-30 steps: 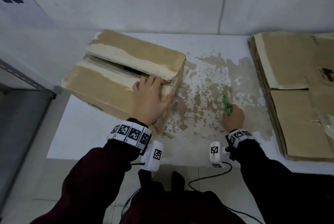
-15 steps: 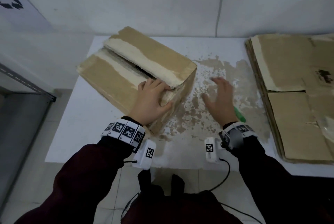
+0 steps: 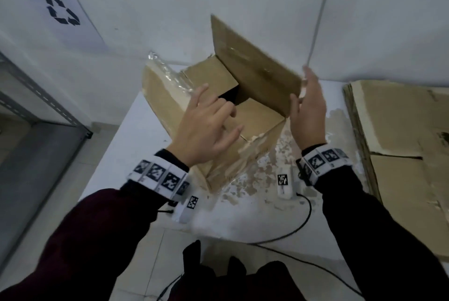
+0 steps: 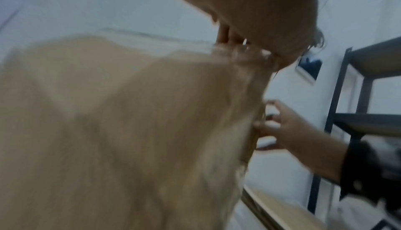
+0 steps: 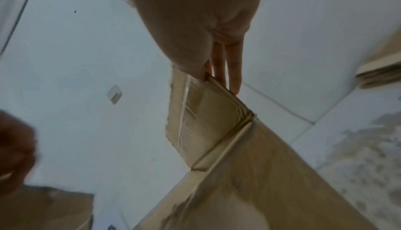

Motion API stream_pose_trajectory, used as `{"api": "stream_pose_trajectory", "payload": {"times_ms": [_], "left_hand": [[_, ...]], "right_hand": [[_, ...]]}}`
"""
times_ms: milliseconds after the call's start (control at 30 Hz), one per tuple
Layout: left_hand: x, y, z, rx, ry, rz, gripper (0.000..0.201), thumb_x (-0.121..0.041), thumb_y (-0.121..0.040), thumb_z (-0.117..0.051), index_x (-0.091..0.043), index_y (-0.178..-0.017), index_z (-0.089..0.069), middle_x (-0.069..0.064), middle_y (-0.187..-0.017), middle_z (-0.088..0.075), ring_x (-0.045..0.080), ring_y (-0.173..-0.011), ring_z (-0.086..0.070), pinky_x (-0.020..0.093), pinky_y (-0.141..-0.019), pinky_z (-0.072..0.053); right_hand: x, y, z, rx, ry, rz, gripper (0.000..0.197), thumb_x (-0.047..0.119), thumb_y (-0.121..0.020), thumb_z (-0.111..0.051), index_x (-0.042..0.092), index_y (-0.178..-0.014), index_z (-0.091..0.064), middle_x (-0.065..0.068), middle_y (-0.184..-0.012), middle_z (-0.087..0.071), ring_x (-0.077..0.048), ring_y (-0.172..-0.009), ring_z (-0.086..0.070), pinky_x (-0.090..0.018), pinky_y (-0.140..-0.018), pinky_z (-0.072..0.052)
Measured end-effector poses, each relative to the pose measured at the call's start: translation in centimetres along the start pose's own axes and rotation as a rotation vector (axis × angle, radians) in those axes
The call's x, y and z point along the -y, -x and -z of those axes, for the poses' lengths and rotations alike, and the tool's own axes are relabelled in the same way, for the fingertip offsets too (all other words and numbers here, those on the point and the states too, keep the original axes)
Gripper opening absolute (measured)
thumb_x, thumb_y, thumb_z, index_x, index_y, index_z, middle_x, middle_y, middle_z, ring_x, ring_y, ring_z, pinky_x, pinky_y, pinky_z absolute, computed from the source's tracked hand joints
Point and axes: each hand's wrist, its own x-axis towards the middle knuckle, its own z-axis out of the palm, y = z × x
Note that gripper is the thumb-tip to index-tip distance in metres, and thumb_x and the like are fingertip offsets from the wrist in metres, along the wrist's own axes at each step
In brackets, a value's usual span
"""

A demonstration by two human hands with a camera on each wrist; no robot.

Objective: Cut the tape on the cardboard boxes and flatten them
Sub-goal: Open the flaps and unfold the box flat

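Plainest from the wrist: raised flap (image 5: 208, 113) between right hand's (image 5: 195, 19) thumb and fingers (image 5: 235, 65); left hand's (image 3: 206, 125) fingers (image 3: 228, 108) apart over box (image 3: 257, 116).

Box (image 3: 257, 118) mid-table (image 3: 136, 145) — flat stack (image 3: 393, 130) rt, shelf (image 3: 36, 98) left.

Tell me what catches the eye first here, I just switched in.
The cardboard box sits on the table, its right flap standing up, pinched at the edge by the right hand. The left hand, fingers spread, is over the open top. Flattened cardboard is stacked at the table's right.
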Motion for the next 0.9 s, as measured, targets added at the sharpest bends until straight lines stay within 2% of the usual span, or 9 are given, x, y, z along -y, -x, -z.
{"api": "stream_pose_trajectory", "payload": {"times_ms": [100, 167, 267, 333, 400, 500, 600, 700, 900], "left_hand": [[0.0, -0.5, 3.9, 0.316, 0.002, 0.152, 0.044, -0.053, -0.091, -0.029, -0.019, -0.088, -0.058, -0.01, -0.059, -0.049, 0.014, -0.056, -0.046, 0.024, -0.058, -0.032], [0.2, -0.1, 5.6, 0.419, -0.113, 0.214, 0.04, -0.049, -0.087, -0.032, -0.023, -0.094, -0.061, -0.007, -0.062, -0.051, 0.015, -0.057, -0.048, 0.025, -0.05, -0.028], [0.4, 1.1, 7.3, 0.533, -0.11, 0.26, 0.029, -0.038, -0.089, -0.043, -0.024, -0.107, -0.061, -0.008, -0.075, -0.052, 0.016, -0.068, -0.049, 0.03, -0.055, -0.031], [0.4, 2.1, 8.0, 0.591, -0.09, 0.275, 0.028, -0.03, -0.089, -0.047, -0.023, -0.113, -0.061, -0.009, -0.084, -0.05, 0.013, -0.075, -0.046, 0.027, -0.061, -0.028], [0.5, 3.2, 8.7, 0.641, -0.057, 0.293, 0.028, -0.022, -0.088, -0.05, -0.024, -0.114, -0.061, -0.011, -0.086, -0.052, 0.009, -0.075, -0.045, 0.019, -0.058, -0.027], [2.0, 4.0, 8.2, 0.854, 0.025, 0.396, 0.036, -0.015, -0.086, -0.057, -0.024, -0.12, -0.059, -0.009, -0.091, -0.057, 0.005, -0.077, -0.051, 0.018, -0.065, -0.042], [4.0, 4.6, 6.1, 1.036, -0.074, 0.457, 0.065, -0.029, -0.076, -0.073, -0.026, -0.135, -0.044, 0.0, -0.132, -0.044, 0.018, -0.114, -0.046, 0.036, -0.096, -0.044], [5.4, 4.8, 3.8, 1.076, -0.315, 0.298, 0.094, -0.061, -0.066, -0.073, -0.024, -0.143, -0.034, 0.002, -0.15, -0.027, 0.024, -0.138, -0.023, 0.04, -0.113, -0.023], [7.4, 7.4, 0.1, 0.736, -0.233, 0.19, 0.084, -0.085, -0.051, -0.059, -0.013, -0.094, -0.054, 0.0, -0.096, -0.054, 0.024, -0.097, -0.048, 0.042, -0.106, -0.023]], "right_hand": [[-2.7, -2.1, 0.1, -0.053, 0.431, -0.006, 0.066, -0.011, -0.082, -0.052, 0.015, -0.14, -0.035, -0.015, -0.148, -0.03, -0.03, -0.128, -0.038, -0.043, -0.096, -0.041], [-4.2, -2.5, -0.4, 0.051, 0.688, 0.026, 0.049, -0.011, -0.078, -0.051, 0.009, -0.122, -0.051, -0.016, -0.145, -0.036, -0.034, -0.13, -0.036, -0.047, -0.095, -0.036], [-5.5, -1.7, -1.7, 0.401, 0.728, -0.046, 0.029, -0.003, -0.084, -0.043, 0.008, -0.105, -0.06, -0.014, -0.112, -0.059, -0.032, -0.111, -0.052, -0.045, -0.102, -0.029], [-5.7, -1.3, -2.0, 0.569, 0.565, -0.143, 0.022, 0.002, -0.089, -0.039, 0.013, -0.085, -0.057, -0.013, -0.09, -0.059, -0.033, -0.092, -0.057, -0.042, -0.087, -0.037], [-5.9, -1.3, -2.0, 0.627, 0.387, -0.245, 0.022, 0.004, -0.092, -0.038, 0.008, -0.08, -0.056, -0.019, -0.089, -0.06, -0.034, -0.085, -0.055, -0.037, -0.073, -0.039], [-6.1, -1.9, -1.7, 0.623, 0.125, -0.436, 0.026, 0.007, -0.093, -0.037, 0.008, -0.088, -0.063, -0.018, -0.092, -0.064, -0.037, -0.092, -0.06, -0.04, -0.082, -0.047], [-5.4, -2.2, -1.1, 0.552, -0.19, -0.695, 0.031, 0.019, -0.096, -0.036, 0.004, -0.11, -0.06, -0.011, -0.078, -0.063, -0.026, -0.07, -0.061, -0.029, -0.064, -0.042], [-4.6, -2.6, -0.7, 0.584, -0.093, -0.601, 0.033, 0.031, -0.095, -0.046, 0.006, -0.112, -0.06, -0.012, -0.095, -0.066, -0.023, -0.08, -0.061, -0.031, -0.07, -0.043], [0.9, -3.6, -1.4, 0.458, 0.245, -0.39, 0.042, 0.03, -0.091, -0.049, 0.011, -0.129, -0.051, -0.013, -0.135, -0.051, -0.03, -0.125, -0.046, -0.037, -0.103, -0.035]]}}
